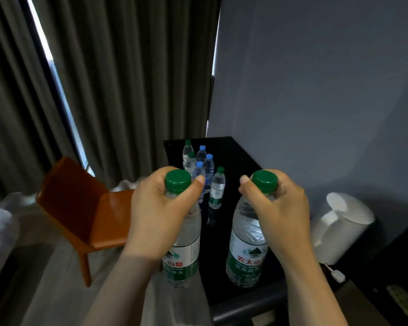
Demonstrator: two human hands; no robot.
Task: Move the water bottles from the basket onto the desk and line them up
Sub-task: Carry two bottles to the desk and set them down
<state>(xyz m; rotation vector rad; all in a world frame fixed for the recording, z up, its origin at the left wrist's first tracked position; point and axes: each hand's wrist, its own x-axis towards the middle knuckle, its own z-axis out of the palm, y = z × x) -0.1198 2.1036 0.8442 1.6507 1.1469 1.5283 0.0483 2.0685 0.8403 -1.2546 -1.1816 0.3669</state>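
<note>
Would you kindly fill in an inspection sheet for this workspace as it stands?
Surface: black desk, glossy.
Job's things: six small water bottles stand clustered on the desk, three green-capped, three blue-capped; basket not in view.
Clutter: white kettle at the right.
Grippers: left hand grips the left-hand bottle, green-capped, by its neck; right hand grips the right-hand bottle likewise.
Cables: white plug and cord beside the kettle.
Surroundings: orange chair, grey curtains, grey wall.

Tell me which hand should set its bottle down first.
Probably right: the right hand holds the right bottle over the black desk; the left bottle, in the left hand, hangs at its edge.
</note>
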